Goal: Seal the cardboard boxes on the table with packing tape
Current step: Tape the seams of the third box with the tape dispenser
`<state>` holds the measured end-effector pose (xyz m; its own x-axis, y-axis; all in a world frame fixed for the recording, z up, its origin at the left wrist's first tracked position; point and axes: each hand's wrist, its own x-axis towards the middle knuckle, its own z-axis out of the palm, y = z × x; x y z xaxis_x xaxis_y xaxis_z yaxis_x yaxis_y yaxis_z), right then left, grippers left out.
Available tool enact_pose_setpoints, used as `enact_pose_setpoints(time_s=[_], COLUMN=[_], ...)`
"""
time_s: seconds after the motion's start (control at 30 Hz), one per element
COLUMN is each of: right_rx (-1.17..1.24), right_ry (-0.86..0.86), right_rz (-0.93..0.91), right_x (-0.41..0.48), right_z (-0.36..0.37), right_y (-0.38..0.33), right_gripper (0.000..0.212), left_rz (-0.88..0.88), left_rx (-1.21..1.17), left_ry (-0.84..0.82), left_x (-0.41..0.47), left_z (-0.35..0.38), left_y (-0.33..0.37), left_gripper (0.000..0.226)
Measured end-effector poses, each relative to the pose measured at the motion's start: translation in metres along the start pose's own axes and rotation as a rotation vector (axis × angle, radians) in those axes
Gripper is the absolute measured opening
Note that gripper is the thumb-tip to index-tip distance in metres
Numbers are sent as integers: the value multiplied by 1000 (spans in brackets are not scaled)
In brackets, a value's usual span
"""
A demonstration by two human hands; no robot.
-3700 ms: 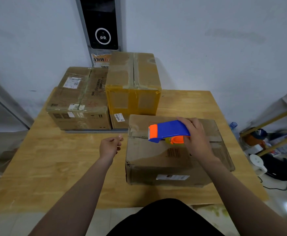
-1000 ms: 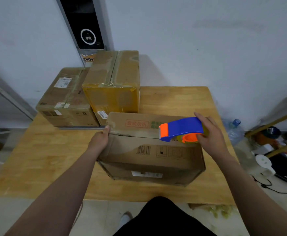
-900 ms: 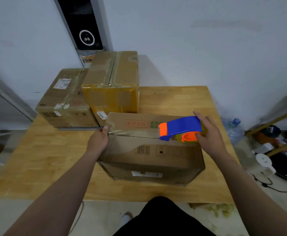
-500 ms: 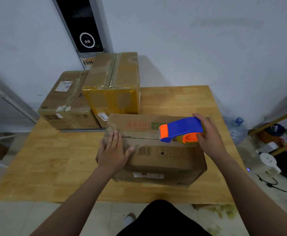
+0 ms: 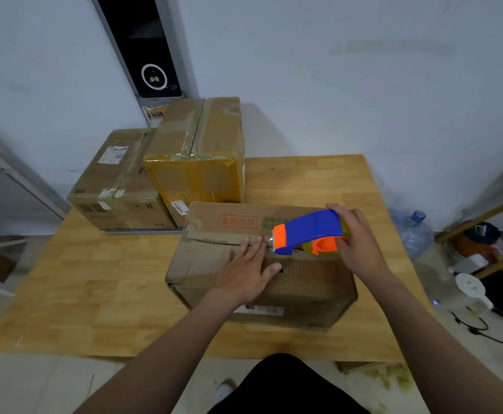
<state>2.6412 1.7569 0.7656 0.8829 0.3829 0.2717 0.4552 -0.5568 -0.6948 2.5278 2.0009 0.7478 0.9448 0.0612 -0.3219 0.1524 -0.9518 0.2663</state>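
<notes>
Back left: a low box (image 5: 116, 186) and a tall box (image 5: 196, 162) wrapped in yellowish tape stand touching each other on the table (image 5: 80, 288), against the wall. Both are behind the work and apart from either hand.
Task's thing: the near box (image 5: 304, 294) sits on the front half of the table, right of middle, with its long side running left to right in front of the person.
Seam: the seam (image 5: 214, 241) between the top flaps follows that long axis. I cannot tell whether clear tape already covers its left stretch.
Left hand: the left hand (image 5: 244, 273) lies flat on the box top, fingers straight and close together, thumb spread to the right. Its fingertips are on the seam, just beside the dispenser's orange nose.
Tape dispenser: the tape dispenser (image 5: 307, 231) rests on the seam about midway along, nose pointing left and roll end to the right.
Right hand: the right hand (image 5: 360, 243) is curled round the dispenser's rear, gripping it.
What the move turns on: the rest of the seam lies to the right of the dispenser, on the right hand's side. I judge the pull goes rightward along the seam while the left hand presses down behind it.
Changed: a second ago the left hand was pinching at the box's left edge, and half a second ago it lay flat near that end. Now it has slid right, up to the nose. The dispenser and right hand have hardly shifted.
</notes>
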Motion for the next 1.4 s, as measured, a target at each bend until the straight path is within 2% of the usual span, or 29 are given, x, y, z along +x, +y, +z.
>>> enact_pose_setpoints(time_s=[0.13, 0.33, 0.43, 0.57, 0.87, 1.0, 1.1, 1.2, 1.3, 1.4], right_rx=[0, -4, 95, 117, 120, 143, 138, 128, 110, 108], right_ry=[3, 28, 65, 103, 1, -59, -49, -27, -21, -23], right_rz=[6, 2, 70, 101, 95, 80, 82, 87, 99, 108], right_x=[-1, -2, -4, -6, 4, 10, 13, 14, 14, 13], right_z=[-1, -1, 3, 10, 47, 67, 74, 76, 78, 78], right_y=[-2, -3, -3, -8, -37, -55, -59, -57, -57, -58], right_gripper=[84, 76, 76, 76, 71, 70, 70, 70, 70, 68], left_rz=[-66, -263, -368, -416, -492, -540, -605, -622, -685, -599], left_rx=[-15, -36, 22, -18, -11, -145, -284, -270, -133, -14], left_ry=[13, 58, 66, 74, 123, 261, 288, 283, 210, 123], left_x=[-5, -10, -13, -14, -23, -30, -31, -27, -24, -24], left_z=[-7, -22, -26, -28, -30, -35, -43, -45, -42, -38], left_y=[-10, -62, -79, -86, -134, -171, -193, -188, -170, -159], left_gripper=[75, 78, 84, 89, 86, 79, 73, 80, 89, 83])
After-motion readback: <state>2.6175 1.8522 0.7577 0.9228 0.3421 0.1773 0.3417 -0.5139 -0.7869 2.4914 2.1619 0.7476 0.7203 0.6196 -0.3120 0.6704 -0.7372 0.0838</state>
